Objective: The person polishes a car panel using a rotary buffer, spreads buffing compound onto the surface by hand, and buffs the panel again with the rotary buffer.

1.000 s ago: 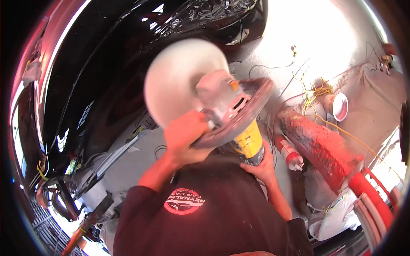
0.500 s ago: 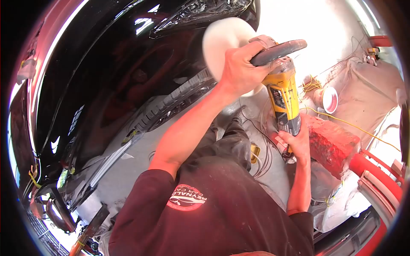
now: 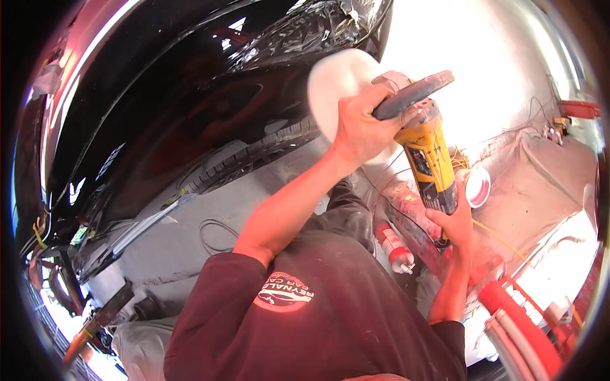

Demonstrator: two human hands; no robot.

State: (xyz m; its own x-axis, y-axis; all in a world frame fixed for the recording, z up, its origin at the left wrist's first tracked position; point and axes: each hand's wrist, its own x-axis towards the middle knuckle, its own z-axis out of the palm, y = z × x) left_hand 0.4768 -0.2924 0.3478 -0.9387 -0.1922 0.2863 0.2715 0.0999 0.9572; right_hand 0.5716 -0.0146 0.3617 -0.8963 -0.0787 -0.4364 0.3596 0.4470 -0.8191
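Observation:
A yellow and black rotary polisher (image 3: 429, 152) is held between my two hands beside a glossy black car panel (image 3: 190, 95). My left hand (image 3: 365, 124) is closed round the dark front handle (image 3: 416, 95) near the head. Lower down, my right hand (image 3: 454, 222) wraps the black rear grip. The white round pad (image 3: 340, 89) faces the black panel, and its blurred edge suggests it is spinning. Whether it presses on the panel is hard to tell. My left wrist partly covers the pad's lower part.
A tyre (image 3: 254, 152) shows under the panel. Below the polisher lies a red and white bottle (image 3: 395, 247). A white-rimmed round container (image 3: 478, 187) and a yellow cord (image 3: 502, 240) are at the right, by a draped beige sheet (image 3: 540, 171). Red metal equipment (image 3: 521, 330) stands lower right.
The polisher and both hands have shifted slightly down and right in view, with the same grip. The view has turned a little, and the red and white bottle now shows.

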